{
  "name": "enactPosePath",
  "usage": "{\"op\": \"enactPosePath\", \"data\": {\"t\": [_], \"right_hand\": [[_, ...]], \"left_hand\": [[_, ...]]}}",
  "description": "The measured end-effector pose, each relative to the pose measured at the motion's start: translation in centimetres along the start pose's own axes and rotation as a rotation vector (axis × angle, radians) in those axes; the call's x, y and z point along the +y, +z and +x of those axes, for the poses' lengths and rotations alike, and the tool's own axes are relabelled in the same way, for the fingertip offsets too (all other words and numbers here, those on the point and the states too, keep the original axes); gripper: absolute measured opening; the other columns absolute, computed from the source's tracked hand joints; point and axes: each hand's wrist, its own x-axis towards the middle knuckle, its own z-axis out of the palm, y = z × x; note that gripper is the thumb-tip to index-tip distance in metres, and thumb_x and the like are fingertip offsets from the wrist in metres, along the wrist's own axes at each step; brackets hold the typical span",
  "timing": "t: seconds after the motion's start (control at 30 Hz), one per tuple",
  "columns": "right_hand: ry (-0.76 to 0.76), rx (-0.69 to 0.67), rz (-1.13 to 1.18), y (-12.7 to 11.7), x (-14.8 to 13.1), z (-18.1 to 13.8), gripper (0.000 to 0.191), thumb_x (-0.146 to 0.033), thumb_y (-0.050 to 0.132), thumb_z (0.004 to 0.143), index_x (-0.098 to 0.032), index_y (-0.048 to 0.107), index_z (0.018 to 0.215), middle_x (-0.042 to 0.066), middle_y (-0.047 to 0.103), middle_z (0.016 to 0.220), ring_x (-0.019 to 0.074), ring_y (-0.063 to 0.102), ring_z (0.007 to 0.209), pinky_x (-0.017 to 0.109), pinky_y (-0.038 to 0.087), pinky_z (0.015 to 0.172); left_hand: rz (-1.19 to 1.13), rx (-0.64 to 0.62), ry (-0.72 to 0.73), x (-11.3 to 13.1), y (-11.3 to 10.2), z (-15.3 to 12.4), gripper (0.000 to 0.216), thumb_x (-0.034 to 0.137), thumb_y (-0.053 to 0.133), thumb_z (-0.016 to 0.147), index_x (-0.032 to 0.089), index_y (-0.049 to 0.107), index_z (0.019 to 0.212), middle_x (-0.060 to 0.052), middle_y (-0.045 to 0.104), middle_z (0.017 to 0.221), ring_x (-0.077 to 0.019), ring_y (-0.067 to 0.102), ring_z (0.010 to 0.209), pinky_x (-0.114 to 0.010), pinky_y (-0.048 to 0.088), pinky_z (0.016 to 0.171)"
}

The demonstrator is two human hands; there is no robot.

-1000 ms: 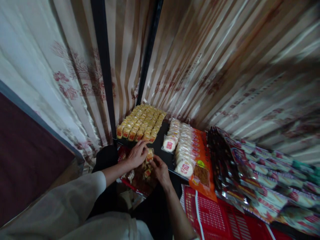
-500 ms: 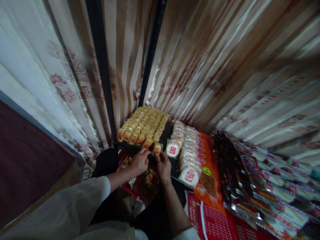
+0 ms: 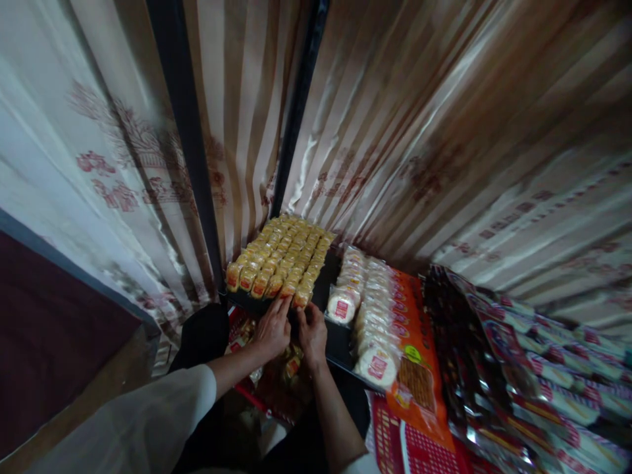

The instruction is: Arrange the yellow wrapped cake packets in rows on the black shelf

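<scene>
Rows of small yellow wrapped cakes [image 3: 284, 253] stand packed on a black shelf [image 3: 326, 289]. My left hand [image 3: 273, 331] and my right hand [image 3: 313, 330] are side by side at the front edge of these rows. Fingers of both hands pinch a yellow cake [image 3: 301, 297] at the front right end of the block. Below my hands hangs a red bag [image 3: 276, 375] holding more of the same cakes.
Round white wrapped cakes [image 3: 368, 309] lie in rows right of the yellow ones. An orange snack packet [image 3: 412, 355] and several dark and red packets [image 3: 498, 349] fill the shelf further right. A red crate [image 3: 424, 447] sits below. Striped curtains [image 3: 419, 131] hang behind.
Both hands rose from the red bag to the shelf, carrying a yellow cake and setting it at the front right end of the yellow rows. The view tilted slightly.
</scene>
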Motion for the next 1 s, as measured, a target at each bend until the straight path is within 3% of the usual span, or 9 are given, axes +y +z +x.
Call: {"op": "enactPosePath", "data": {"t": [0.27, 0.53, 0.77, 1.0], "right_hand": [[0.061, 0.001, 0.118, 0.1, -0.4, 0.0, 0.039, -0.051, 0.052, 0.076, -0.019, 0.052, 0.099, 0.007, 0.064, 0.094, 0.0184, 0.063, 0.07, 0.032, 0.049, 0.068], [0.053, 0.033, -0.016, 0.5, -0.2, 0.0, 0.034, -0.051, 0.047, 0.078, -0.02, 0.05, 0.091, 0.006, 0.063, 0.088, 0.0204, 0.061, 0.076, 0.033, 0.044, 0.072], [0.019, 0.005, -0.044, 0.4, 0.0, 0.0, 0.027, -0.045, 0.045, 0.08, -0.02, 0.049, 0.09, 0.004, 0.06, 0.085, 0.0188, 0.058, 0.073, 0.032, 0.044, 0.071], [0.0, -0.019, -0.024, 0.5, -0.1, 0.0, 0.024, -0.037, 0.046, 0.076, -0.02, 0.05, 0.093, 0.005, 0.059, 0.09, 0.02, 0.057, 0.08, 0.034, 0.044, 0.076]], "left_hand": [[-0.042, 0.035, 0.021, -0.7, 0.3, -0.2, 0.065, 0.007, 0.037, 0.075, 0.01, 0.031, 0.139, -0.014, 0.04, 0.139, -0.0219, 0.035, 0.13, -0.039, 0.03, 0.111], [-0.056, 0.064, 0.075, -0.8, 0.2, -0.6, 0.056, 0.004, 0.037, 0.072, 0.012, 0.045, 0.126, -0.012, 0.049, 0.124, -0.021, 0.044, 0.119, -0.039, 0.037, 0.106], [-0.038, 0.022, 0.25, -0.2, 0.2, -0.2, 0.047, 0.004, 0.037, 0.075, 0.015, 0.049, 0.119, -0.009, 0.054, 0.114, -0.0185, 0.051, 0.108, -0.035, 0.045, 0.098], [0.097, -0.004, 0.461, -1.2, 1.1, 1.1, 0.044, 0.011, 0.038, 0.084, 0.014, 0.045, 0.127, -0.011, 0.05, 0.128, -0.02, 0.049, 0.115, -0.036, 0.044, 0.098]]}}
